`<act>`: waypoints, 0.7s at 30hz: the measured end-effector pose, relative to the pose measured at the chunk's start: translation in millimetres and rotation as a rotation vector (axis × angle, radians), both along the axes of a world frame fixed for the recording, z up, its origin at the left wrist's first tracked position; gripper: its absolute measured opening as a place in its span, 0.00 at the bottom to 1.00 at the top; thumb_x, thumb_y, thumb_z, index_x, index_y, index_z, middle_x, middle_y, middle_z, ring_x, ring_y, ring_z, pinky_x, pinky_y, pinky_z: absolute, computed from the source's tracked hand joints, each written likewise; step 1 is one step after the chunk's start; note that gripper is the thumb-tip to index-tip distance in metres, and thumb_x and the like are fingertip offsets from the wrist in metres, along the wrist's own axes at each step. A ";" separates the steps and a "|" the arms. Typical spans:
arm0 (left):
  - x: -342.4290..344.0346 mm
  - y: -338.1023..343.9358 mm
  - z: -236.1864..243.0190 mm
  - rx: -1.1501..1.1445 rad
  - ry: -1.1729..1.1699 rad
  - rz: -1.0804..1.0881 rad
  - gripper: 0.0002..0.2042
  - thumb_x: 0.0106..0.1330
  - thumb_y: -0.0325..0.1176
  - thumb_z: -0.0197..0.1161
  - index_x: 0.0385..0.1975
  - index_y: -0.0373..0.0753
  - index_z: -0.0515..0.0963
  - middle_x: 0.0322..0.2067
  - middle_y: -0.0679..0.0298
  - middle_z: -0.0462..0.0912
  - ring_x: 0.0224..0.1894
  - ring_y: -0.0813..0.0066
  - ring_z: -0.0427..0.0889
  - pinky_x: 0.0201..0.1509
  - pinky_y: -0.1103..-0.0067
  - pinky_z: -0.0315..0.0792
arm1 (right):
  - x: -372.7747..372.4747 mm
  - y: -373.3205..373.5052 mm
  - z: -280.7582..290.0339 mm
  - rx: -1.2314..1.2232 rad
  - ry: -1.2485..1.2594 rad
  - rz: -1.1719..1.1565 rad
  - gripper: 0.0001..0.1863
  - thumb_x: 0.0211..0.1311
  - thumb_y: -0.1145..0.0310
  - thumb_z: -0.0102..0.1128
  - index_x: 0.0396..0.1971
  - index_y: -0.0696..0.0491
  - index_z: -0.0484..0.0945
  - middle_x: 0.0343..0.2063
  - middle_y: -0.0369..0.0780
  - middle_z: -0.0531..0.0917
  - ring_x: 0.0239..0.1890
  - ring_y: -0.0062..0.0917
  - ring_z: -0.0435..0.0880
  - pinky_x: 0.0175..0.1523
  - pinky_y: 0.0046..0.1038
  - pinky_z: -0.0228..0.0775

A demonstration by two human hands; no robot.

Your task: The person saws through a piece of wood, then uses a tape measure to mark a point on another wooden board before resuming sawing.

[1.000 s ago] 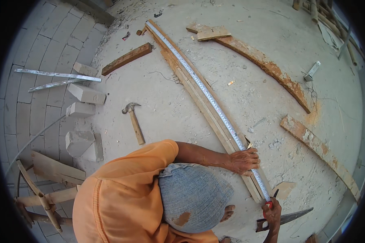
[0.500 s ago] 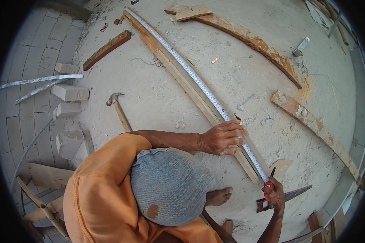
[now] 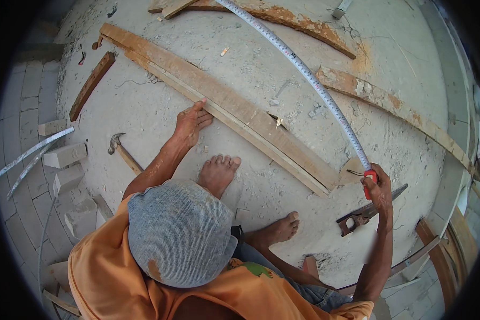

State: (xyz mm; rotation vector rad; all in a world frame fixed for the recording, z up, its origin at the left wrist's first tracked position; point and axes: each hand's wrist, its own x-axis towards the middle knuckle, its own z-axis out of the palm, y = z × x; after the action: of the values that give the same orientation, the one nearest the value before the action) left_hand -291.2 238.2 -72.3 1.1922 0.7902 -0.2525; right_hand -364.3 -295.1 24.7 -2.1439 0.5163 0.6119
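Note:
My right hand (image 3: 377, 186) is closed around a red tape measure (image 3: 368, 184). Its white blade (image 3: 309, 74) arcs up off the ground toward the far edge of the view. At the near edge of a long wooden board (image 3: 186, 69), my left hand (image 3: 193, 121) has its thumb over a narrow wooden strip (image 3: 261, 141) and its fingers on the near side, gripping it. The strip lies along the board. A thin dark pointed object (image 3: 274, 116) rests on the board beside a pale wood chip; its kind is unclear.
A handsaw (image 3: 365, 216) lies near my right forearm, and a claw hammer (image 3: 125, 152) beyond my left arm. Rough planks (image 3: 400, 104) lie at the right and far side. Concrete blocks (image 3: 66, 156), metal strips (image 3: 29, 152) and a short timber (image 3: 92, 85) are at the left.
The tape blade has lifted off the board and swung right, bowing upward. My left hand has left the blade and moved left to the wooden strip. The right hand has moved farther away.

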 end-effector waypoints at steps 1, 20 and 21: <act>3.5 1.6 0.5 0.034 0.053 0.017 0.31 0.57 0.46 0.72 0.49 0.23 0.72 0.44 0.45 0.79 0.46 0.55 0.80 0.54 0.67 0.74 | 5.4 3.1 -0.1 -0.040 -0.029 0.012 0.25 0.46 0.68 0.62 0.47 0.61 0.76 0.33 0.40 0.77 0.36 0.25 0.75 0.44 0.27 0.69; 31.1 -24.9 16.5 0.070 -0.008 0.152 0.25 0.51 0.38 0.75 0.45 0.30 0.74 0.40 0.57 0.76 0.37 0.66 0.80 0.42 0.68 0.80 | 11.0 13.0 -0.7 -0.909 -0.389 0.381 0.26 0.47 0.64 0.61 0.49 0.58 0.77 0.31 0.49 0.77 0.33 0.38 0.78 0.43 0.38 0.71; 33.7 -26.9 20.4 0.088 -0.034 0.137 0.26 0.52 0.37 0.74 0.46 0.29 0.72 0.41 0.55 0.76 0.38 0.64 0.81 0.45 0.65 0.80 | 10.9 4.2 -2.3 -0.909 -0.394 0.382 0.26 0.47 0.64 0.61 0.49 0.58 0.77 0.31 0.49 0.77 0.33 0.38 0.78 0.43 0.38 0.71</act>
State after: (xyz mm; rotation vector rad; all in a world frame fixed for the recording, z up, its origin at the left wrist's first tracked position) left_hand -257.5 211.2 -51.9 1.2153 0.8566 -0.0850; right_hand -353.4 -290.9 22.4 -3.1730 0.1574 0.1151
